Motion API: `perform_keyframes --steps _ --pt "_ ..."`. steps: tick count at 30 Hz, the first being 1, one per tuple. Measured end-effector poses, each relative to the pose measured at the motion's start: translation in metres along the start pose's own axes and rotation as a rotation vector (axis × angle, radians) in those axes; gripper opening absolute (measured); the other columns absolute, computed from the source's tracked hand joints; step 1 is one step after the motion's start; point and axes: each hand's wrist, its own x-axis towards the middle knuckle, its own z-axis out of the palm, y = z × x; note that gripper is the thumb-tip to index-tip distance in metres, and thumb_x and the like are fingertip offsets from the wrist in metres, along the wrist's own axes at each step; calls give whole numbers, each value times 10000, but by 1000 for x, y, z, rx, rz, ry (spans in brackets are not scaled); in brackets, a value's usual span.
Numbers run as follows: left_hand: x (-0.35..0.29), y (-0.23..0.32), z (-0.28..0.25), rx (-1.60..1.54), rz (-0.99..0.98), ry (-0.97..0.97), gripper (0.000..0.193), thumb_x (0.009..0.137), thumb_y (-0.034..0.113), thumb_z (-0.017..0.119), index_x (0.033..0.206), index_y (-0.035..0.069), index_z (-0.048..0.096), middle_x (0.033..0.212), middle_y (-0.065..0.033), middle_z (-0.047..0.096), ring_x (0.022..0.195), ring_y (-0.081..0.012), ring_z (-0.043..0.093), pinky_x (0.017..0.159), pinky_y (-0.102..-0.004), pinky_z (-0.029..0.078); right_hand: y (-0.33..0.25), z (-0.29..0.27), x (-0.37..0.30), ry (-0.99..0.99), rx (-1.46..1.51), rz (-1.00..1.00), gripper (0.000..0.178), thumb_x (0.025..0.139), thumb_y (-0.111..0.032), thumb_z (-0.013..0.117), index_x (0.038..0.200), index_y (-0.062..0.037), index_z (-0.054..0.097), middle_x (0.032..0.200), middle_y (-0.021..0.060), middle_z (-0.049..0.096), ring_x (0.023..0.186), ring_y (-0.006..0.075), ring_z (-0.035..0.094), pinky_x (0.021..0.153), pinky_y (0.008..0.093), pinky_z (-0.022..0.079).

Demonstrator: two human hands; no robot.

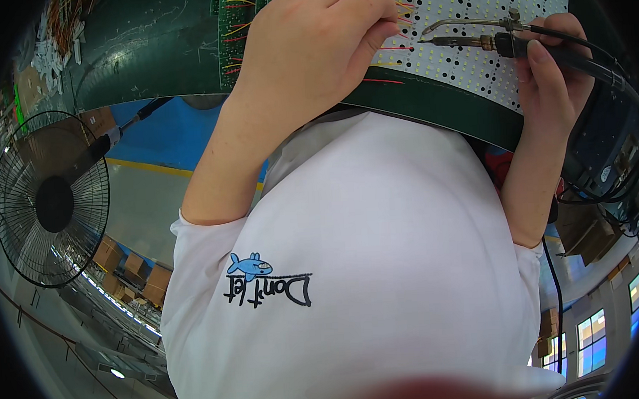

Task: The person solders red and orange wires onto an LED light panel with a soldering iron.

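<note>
My right hand [560,71] grips a soldering iron [503,44] with a thin curved metal solder-feed tube [469,23] clamped alongside it. The iron's tip points left, just over a white circuit board [497,71] dotted with rows of small yellowish parts and dark holes. Close to that tip, my left hand [311,48] has thumb and forefinger pinched on a thin red wire, whose end shows beside the fingertips. More red and yellow wires [398,49] lie along the board's left side. Green circuit boards [232,49] with similar wires are partly hidden behind my left hand.
The boards rest on a dark green work surface [146,68]. Bundled wires [65,28] sit at its far left. A black fan [54,202] stands at the left, with cardboard boxes [131,266] beyond. Black cable [616,75] trails from the iron at the right.
</note>
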Motion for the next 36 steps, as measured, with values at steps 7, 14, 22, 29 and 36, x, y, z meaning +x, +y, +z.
perform_keyframes --steps 7,14,22,29,36 --pt "3 4 -2 15 -29 -34 112 836 72 725 929 62 663 871 -93 681 802 -297 642 734 -366 522 3 -4 1 -45 62 -28 190 885 21 640 1053 18 551 961 130 624 712 89 557 561 180 428" --pt "4 0 -3 37 -56 -107 103 838 81 728 915 68 662 842 -87 658 771 -291 626 705 -369 512 6 -4 1 -53 68 -9 208 888 19 640 1071 12 540 989 137 618 751 101 568 608 186 446" --pt "2 1 1 8 -51 -50 101 844 86 724 925 68 667 845 -85 660 771 -286 624 706 -366 511 0 1 0 -82 25 -7 240 887 10 657 1097 17 541 977 118 607 756 101 566 604 192 442" --pt "2 2 0 23 -41 -54 103 844 95 724 925 64 668 846 -88 657 776 -285 624 712 -364 513 0 1 -1 -79 8 -3 267 889 4 671 1125 13 547 972 103 608 735 94 561 575 189 428" --pt "3 1 -2 67 -36 -101 101 847 103 720 920 63 662 837 -90 649 779 -283 621 717 -364 513 1 0 -4 -63 31 41 303 889 39 661 1168 7 548 1011 95 602 824 109 627 641 190 509"
